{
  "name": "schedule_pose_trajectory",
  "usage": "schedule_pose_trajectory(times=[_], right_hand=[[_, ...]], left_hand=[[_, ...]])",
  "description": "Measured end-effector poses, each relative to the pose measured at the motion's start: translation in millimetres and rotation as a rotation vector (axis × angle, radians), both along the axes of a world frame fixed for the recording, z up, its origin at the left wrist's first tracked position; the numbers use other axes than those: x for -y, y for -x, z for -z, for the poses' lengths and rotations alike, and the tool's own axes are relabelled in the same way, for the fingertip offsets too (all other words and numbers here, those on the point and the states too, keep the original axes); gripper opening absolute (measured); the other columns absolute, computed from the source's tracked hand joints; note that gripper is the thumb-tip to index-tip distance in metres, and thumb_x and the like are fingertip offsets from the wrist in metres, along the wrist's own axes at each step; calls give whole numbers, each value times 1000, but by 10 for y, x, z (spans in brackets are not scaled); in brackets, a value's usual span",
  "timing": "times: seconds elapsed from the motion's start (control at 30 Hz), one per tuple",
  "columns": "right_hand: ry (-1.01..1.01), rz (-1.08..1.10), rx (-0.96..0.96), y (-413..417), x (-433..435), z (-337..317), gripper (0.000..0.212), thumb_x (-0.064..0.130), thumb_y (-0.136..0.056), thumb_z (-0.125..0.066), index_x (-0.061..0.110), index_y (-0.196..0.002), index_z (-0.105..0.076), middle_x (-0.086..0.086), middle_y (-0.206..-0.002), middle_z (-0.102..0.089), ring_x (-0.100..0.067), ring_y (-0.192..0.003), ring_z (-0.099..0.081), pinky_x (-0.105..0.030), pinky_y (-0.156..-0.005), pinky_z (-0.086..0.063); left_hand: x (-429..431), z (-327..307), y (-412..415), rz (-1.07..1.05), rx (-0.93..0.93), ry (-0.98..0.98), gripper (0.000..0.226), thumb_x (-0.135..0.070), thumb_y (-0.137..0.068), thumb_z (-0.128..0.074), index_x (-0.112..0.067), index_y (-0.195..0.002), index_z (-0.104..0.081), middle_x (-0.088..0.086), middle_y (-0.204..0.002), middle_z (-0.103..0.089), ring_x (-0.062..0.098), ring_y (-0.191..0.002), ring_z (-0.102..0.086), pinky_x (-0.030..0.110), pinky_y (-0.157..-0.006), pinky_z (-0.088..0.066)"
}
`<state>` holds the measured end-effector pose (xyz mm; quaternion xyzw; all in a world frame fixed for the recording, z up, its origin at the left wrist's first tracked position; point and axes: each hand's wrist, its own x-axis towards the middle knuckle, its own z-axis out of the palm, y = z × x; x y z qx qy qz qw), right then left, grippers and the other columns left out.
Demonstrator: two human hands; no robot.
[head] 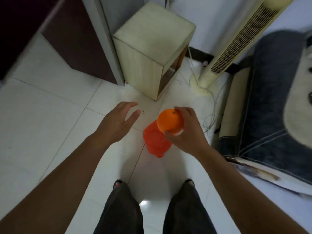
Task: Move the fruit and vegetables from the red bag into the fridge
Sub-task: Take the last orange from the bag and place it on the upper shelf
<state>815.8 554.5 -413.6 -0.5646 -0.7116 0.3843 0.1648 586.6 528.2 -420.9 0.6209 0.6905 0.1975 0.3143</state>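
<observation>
The orange (169, 120) is bright, even orange with a small dark stem mark. The bag (155, 144) is plain red, slightly see-through. The floor (50, 102) is glossy white tile crossed by thin dark grout lines. The fridge (76, 39) shows deep maroon with a grey side. The stool (148, 48) is pale cream with a faint wood grain. The fan (236, 44) is cream, its grille finely slatted. The skirting (199, 56) is black. The sofa (273, 98) is mottled dark blue-grey with pale seam lines, and its cushion (298, 107) is off-white with dark spots. The trousers (121, 208) are plain dark grey.
</observation>
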Motion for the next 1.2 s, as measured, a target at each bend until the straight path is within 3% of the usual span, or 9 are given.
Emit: schedule_pose_trajectory(times=[0.23,0.37,0.53,0.63,0.8,0.97,1.07,1.2], right_hand=[[-64,17,-100,143,570,-1594,91,32,-65,-81,26,-141,-30,6,-140,-38,-13,-124,-41,-44,-95,-49],[-149,72,-119,316,804,-2075,91,30,-66,-81,31,-140,-29,11,-138,-39,-6,-121,-39,-27,-91,-48],[-227,89,-218,359,1109,-2492,85,29,-67,-81,43,-133,-29,19,-133,-39,-4,-120,-42,-14,-81,-46],[-291,80,-247,271,1247,-2675,84,26,-67,-81,43,-132,-30,21,-132,-39,-4,-120,-42,-17,-83,-47],[-364,-17,-250,53,1550,-2877,81,29,-69,-79,42,-130,-28,36,-124,-31,3,-116,-40,-10,-78,-46],[-342,-30,-338,-295,1948,-2881,73,30,-69,-80,49,-121,-31,34,-124,-32,2,-116,-41,-13,-80,-46],[-302,-36,-376,-401,2132,-2798,75,31,-68,-80,43,-125,-32,24,-127,-36,-4,-116,-42,-15,-80,-46],[-246,-99,-417,-201,2347,-2670,75,33,-68,-79,34,-129,-37,18,-129,-38,-5,-114,-44,-9,-71,-47]], left_hand=[[408,-1651,77,89,82,-32,59,-59,-85,-34,-29,-136,-40,-9,-139,-43,3,-116,-45,28,-94,-41],[496,-2166,227,139,176,-48,57,-61,-86,-41,-30,-134,-42,-11,-136,-45,2,-115,-45,28,-94,-40],[673,-2695,192,178,319,-11,70,-75,-68,-44,-38,-127,-46,-24,-121,-49,-4,-111,-50,28,-90,-46],[864,-2883,81,147,486,-4,64,-76,-62,-48,-46,-118,-49,-26,-118,-53,-4,-109,-52,30,-89,-47],[1362,-2921,-192,65,573,-45,64,-84,-54,-54,-54,-110,-50,-28,-117,-53,1,-112,-54,33,-90,-48],[1880,-2925,-554,13,517,-43,60,-86,-55,-51,-58,-109,-50,-34,-114,-52,-3,-110,-53,30,-90,-47],[2261,-3014,-723,-42,428,-69,50,-75,-71,-46,-52,-115,-47,-34,-115,-50,-10,-105,-52,17,-83,-44],[2888,-3019,-612,-176,373,-65,56,-64,-70,-45,-43,-122,-50,-30,-121,-51,-9,-107,-52,14,-84,-42]])
